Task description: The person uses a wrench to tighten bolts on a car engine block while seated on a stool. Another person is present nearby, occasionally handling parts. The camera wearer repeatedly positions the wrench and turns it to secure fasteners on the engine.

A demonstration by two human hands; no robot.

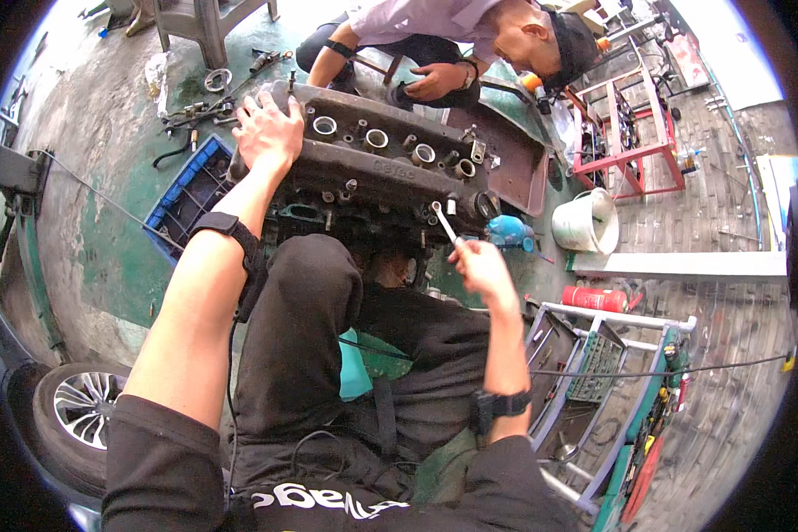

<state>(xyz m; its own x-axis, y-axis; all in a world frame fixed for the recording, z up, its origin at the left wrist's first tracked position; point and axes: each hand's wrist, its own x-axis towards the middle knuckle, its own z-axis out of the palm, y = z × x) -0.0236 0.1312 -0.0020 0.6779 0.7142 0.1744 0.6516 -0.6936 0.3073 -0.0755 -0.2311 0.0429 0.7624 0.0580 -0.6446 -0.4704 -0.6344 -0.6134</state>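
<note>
Left hand (269, 133) on engine (350, 152) | right hand (483, 269): wrench (447, 227) | points forward-left, aslant

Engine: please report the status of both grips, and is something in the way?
Right grip closed on wrench, ring end at near side of engine. Left grip spread on engine's left end. Co-worker at far side, apart from wrench.

Engine (355, 168): dark metal, matt, rough-looking and grimy across its upper face.
Round wells (377, 139): bright bare metal, smooth, shiny at the rims.
Wrench (444, 225): silvery metal, smooth, reflective.
Crate (177, 180): blue plastic, soiled.
Bucket (574, 223): pale plastic, smooth, smudged.
Extinguisher (591, 299): red coating, glossy.
Frame (621, 133): red-painted metal.
Wheel (87, 408): shiny metal spokes, matt black rubber tyre.
Trousers (300, 306): black cloth, matt, creased.
Floor (120, 279): concrete-like, green paint worn patchy, stained.
</note>
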